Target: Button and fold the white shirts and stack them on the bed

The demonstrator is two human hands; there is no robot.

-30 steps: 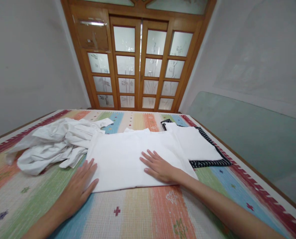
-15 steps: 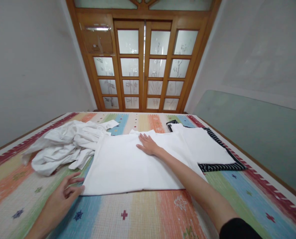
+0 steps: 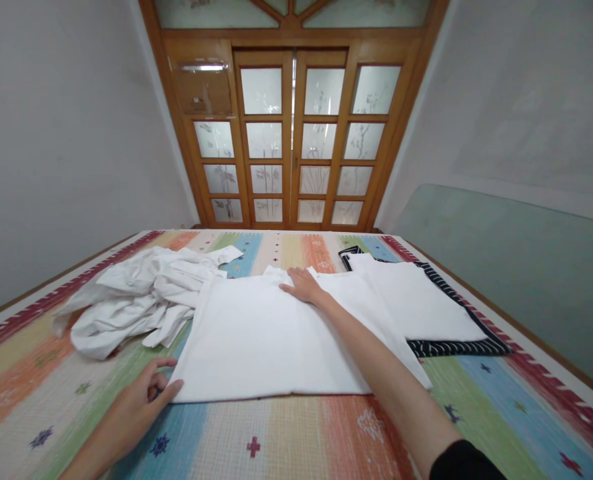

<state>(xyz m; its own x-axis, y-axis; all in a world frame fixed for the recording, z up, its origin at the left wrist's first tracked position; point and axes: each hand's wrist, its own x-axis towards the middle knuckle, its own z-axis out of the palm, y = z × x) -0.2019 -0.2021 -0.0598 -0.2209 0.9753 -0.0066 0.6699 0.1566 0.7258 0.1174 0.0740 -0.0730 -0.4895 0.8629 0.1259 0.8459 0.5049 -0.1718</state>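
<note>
"So where did we have the shirt (image 3: 246,340)?"

"Right in front of us, folded and flat on the cover (image 3: 229,443), with our right hand (image 3: 302,285) on its far edge, by the collar. Most of the shirt lay on our side of that hand, and to its left."

"And how was the hand itself?"

"Palm down and open, thumb out to the left of the fingers. Our forearm crossed the right half of the shirt, down to a black sleeve (image 3: 464,460)."

"What about our left hand (image 3: 144,395)?"

"That one was at the near left corner, so the shirt lay just to its right. Our fingers were bent, and the thumb reached the corner. We couldn't tell whether they pinched it."

"Was anything else close by?"

"Beyond the left hand we had a crumpled white heap (image 3: 141,287), next to the shirt's left edge. Over on the right lay a folded white piece (image 3: 426,300) on a black cloth (image 3: 456,348) with pale stripes. That white piece met the shirt's right side, but we couldn't tell whether they overlapped."
</note>
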